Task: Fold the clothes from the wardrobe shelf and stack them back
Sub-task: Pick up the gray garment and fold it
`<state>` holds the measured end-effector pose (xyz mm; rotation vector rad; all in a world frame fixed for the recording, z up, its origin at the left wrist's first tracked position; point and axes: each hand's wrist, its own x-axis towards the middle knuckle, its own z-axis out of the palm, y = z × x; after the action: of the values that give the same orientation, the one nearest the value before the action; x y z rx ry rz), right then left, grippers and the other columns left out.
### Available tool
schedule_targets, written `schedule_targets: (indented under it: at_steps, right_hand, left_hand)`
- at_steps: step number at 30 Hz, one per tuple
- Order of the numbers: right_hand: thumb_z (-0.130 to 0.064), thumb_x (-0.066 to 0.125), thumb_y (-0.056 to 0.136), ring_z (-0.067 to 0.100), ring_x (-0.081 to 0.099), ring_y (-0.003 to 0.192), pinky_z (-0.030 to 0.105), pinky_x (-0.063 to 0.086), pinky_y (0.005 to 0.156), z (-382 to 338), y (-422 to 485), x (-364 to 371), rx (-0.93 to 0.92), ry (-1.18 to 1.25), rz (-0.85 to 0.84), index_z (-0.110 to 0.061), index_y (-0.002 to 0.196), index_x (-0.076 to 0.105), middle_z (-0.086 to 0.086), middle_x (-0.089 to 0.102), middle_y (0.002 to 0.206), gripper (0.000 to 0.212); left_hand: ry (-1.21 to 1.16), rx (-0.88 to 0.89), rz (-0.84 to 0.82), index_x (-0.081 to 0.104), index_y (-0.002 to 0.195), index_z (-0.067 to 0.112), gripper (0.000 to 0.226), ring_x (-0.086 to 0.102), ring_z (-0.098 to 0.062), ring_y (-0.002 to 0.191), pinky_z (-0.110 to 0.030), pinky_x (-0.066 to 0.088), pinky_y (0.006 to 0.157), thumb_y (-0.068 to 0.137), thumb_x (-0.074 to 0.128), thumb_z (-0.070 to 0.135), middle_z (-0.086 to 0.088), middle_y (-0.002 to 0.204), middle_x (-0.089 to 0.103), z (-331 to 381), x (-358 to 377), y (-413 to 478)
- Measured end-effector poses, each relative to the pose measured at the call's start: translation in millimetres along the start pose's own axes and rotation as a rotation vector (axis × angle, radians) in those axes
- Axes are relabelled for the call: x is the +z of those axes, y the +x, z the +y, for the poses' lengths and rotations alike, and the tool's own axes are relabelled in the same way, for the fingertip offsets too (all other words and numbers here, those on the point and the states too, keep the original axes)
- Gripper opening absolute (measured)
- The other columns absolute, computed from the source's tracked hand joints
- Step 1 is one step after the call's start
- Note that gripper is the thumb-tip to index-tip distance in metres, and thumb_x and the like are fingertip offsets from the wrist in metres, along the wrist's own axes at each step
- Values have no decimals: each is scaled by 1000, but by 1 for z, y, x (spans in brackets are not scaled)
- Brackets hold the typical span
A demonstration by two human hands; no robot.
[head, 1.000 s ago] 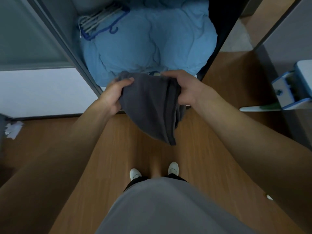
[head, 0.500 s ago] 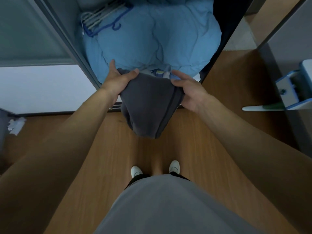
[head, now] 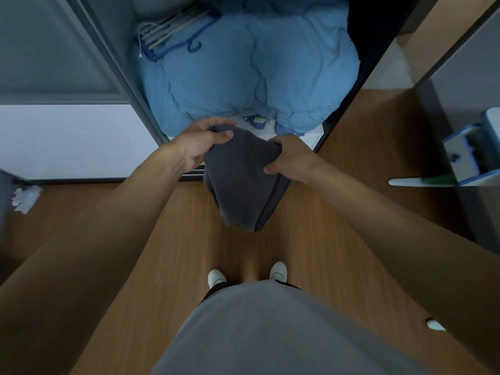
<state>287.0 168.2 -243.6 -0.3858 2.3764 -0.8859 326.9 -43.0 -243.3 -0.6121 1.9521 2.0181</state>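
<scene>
A dark grey garment [head: 240, 185] hangs folded in front of the open wardrobe, its lower end drooping toward the floor. My left hand [head: 198, 146] grips its upper left corner, thumb on top. My right hand [head: 288, 159] grips the upper right edge, fingers curled into the cloth. Both hands are level with the white shelf edge [head: 311, 136] of the wardrobe, just in front of it.
A bulky light blue duvet [head: 251, 74] fills the shelf, with a bundle of hangers [head: 173, 31] on its back left. A sliding door frame [head: 113, 74] stands to the left. A blue and white object [head: 470, 155] juts in at right. Wooden floor lies below.
Both hands have shifted their hold along the garment's top edge and drawn closer together. The garment hangs more bunched and narrower than before.
</scene>
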Motion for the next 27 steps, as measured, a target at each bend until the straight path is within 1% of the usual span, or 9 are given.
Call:
schedule_targets:
  at_steps: [6,9,14,15,17,19,21,23,27]
  right_hand:
    - [-22,68,92,17,61,94,24,45,66,5,2,-10,-25,-210,-70,-11,105,71,0,63,93,17]
    - [-31,71,90,18,64,94,28,50,74,9,2,-15,6,-176,-100,-15,101,74,0,69,95,19]
    - [-46,69,90,18,47,132,29,39,104,7,1,-17,-77,-291,-59,-20,112,72,-4,54,141,34]
    - [-46,69,90,14,51,128,31,42,104,6,0,-18,-98,-284,-51,-21,112,73,-7,58,137,34]
    - [-42,73,89,4,64,88,22,49,75,3,-3,-21,-143,-117,-42,-26,85,77,-14,72,89,17]
    - [-33,76,88,-2,57,61,15,40,54,0,-5,-22,-184,28,-43,-34,59,70,-19,63,59,29]
    - [-25,76,88,-4,54,56,12,37,52,-5,-8,-19,-239,116,-53,-38,53,68,-20,60,55,38]
    - [-22,76,88,-6,56,57,9,39,54,-7,-9,-19,-251,173,-80,-38,57,71,-21,63,58,35]
    - [-20,79,85,-1,64,65,13,46,61,-8,-14,-27,-192,216,-88,-27,70,78,-13,71,68,17]
  left_hand:
    - [345,27,-169,61,128,32,44,58,-5,114,-14,49,85,87,74,38,6,128,59,-4,-8,0]
    - [741,81,-255,50,132,38,74,52,1,107,-15,43,83,69,88,44,22,119,53,-3,-11,1]
    - [1102,156,-44,63,101,27,35,58,-17,95,-33,51,80,72,83,29,3,106,63,-7,-16,8]
    - [1116,158,-1,64,90,31,28,59,-16,89,-32,50,73,71,83,36,5,98,64,-7,-21,7]
    - [1065,183,41,64,71,35,26,56,-9,80,-24,43,62,66,85,48,14,83,60,-7,-36,5]
    - [931,185,-6,68,78,35,26,51,-4,95,-15,40,76,67,87,50,17,102,55,-11,-51,3]
    - [788,146,-123,68,107,32,43,40,0,118,-18,33,99,72,86,47,20,134,41,-21,-59,-2]
    - [585,147,-179,61,122,35,55,46,5,120,-17,37,100,73,86,41,24,142,41,-35,-58,-7]
    - [392,188,-133,58,116,29,44,63,-5,100,-11,50,78,83,79,10,12,110,65,-59,-45,-5]
